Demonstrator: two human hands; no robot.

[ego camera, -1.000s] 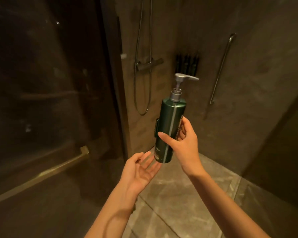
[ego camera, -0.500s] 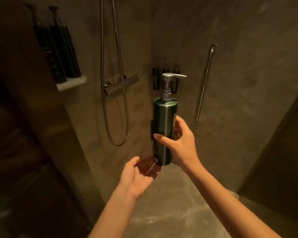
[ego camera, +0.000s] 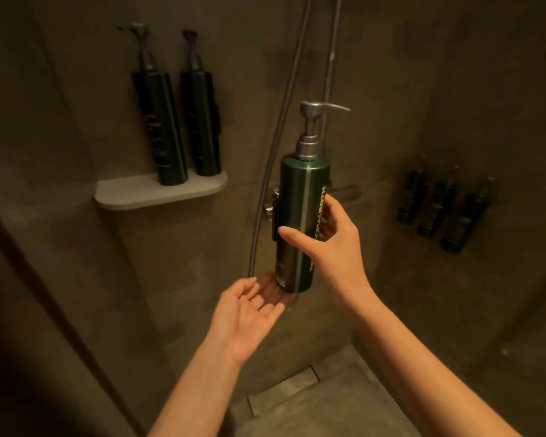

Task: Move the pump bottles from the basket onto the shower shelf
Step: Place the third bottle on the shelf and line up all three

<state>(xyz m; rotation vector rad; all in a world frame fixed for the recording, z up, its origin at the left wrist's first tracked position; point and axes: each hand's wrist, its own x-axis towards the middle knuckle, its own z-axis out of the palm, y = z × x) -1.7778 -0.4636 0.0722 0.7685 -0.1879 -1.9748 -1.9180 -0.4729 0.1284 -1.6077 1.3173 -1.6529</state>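
A dark green pump bottle [ego camera: 300, 197] with a silver pump is held upright in mid-air by my right hand [ego camera: 334, 244], which grips its middle. My left hand [ego camera: 249, 313] is cupped palm-up just under the bottle's base, fingers apart; whether it touches the base I cannot tell. Up and to the left, a pale rounded shower shelf [ego camera: 130, 193] juts from the wall. Two dark pump bottles [ego camera: 158, 127] [ego camera: 200, 121] stand upright side by side on its right part. The basket is out of view.
A shower hose [ego camera: 278, 127] and a mixer bar [ego camera: 344, 193] run down the wall behind the held bottle. Three dark bottles [ego camera: 438, 209] hang in a wall holder at right. A floor drain [ego camera: 284, 392] lies below. A dark wall edge stands at left.
The view has moved into the shower and closer to the shelf, which now sits at upper left centre. My right hand still carries the bottle upright, left hand cupped below it.
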